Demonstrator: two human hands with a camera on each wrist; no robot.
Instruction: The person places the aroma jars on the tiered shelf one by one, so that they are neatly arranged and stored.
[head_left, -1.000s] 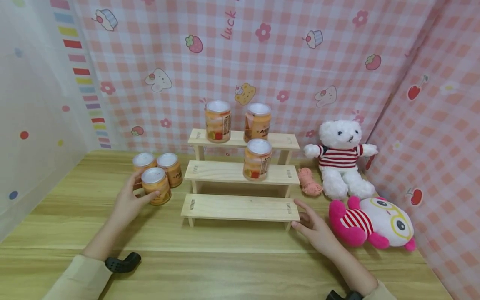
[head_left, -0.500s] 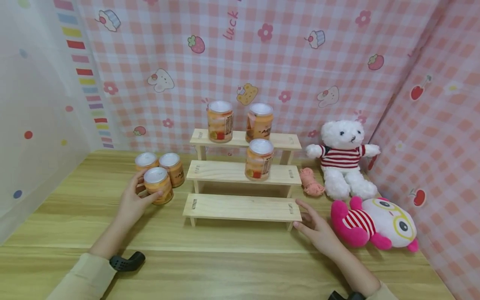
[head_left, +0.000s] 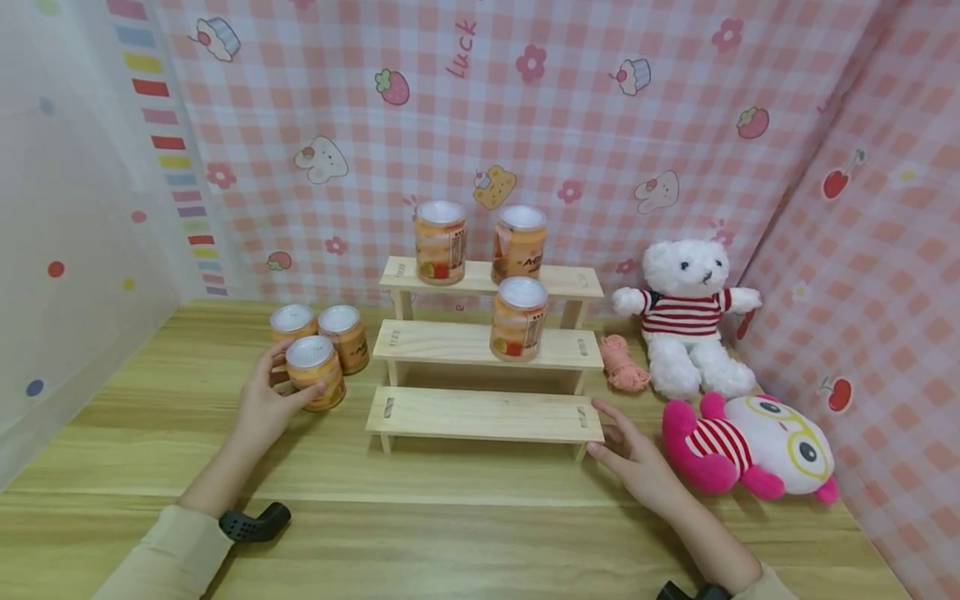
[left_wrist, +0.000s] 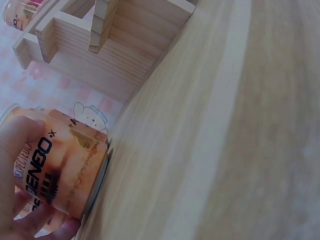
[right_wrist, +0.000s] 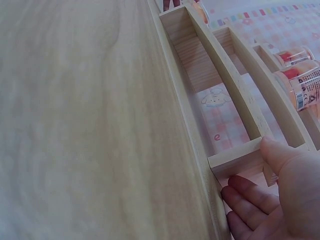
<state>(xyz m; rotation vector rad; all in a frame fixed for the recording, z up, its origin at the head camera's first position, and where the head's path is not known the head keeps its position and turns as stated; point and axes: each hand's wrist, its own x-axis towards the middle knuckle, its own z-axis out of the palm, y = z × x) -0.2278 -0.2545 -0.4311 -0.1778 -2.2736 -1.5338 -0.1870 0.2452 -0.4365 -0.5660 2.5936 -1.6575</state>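
Observation:
On the left, my left hand [head_left: 266,396] grips an orange-labelled can [head_left: 315,387] with a pale lid, thumb at its front and fingers round its far side. The can stands upright; the left wrist view shows its base at the wood surface. Two similar cans stand right behind it: the left can [head_left: 292,318], partly hidden, and the right can [head_left: 347,340]. My right hand [head_left: 637,467] holds the right end of the lowest step of a three-step wooden shelf [head_left: 480,414]. Its thumb presses the plank's corner, and its other fingers lie beside the end support [right_wrist: 237,162].
Two cans stand on the top step, the left one [head_left: 441,243] and the right one [head_left: 519,246]. Another can [head_left: 519,321] is on the middle step. Right of the shelf are a pink yarn bundle [head_left: 622,364], a white teddy bear [head_left: 686,321] and a pink plush toy [head_left: 750,446].
The head view has shifted slightly, and my left forearm sits a little further right. The gripped can, the shelf and my right hand keep their places.

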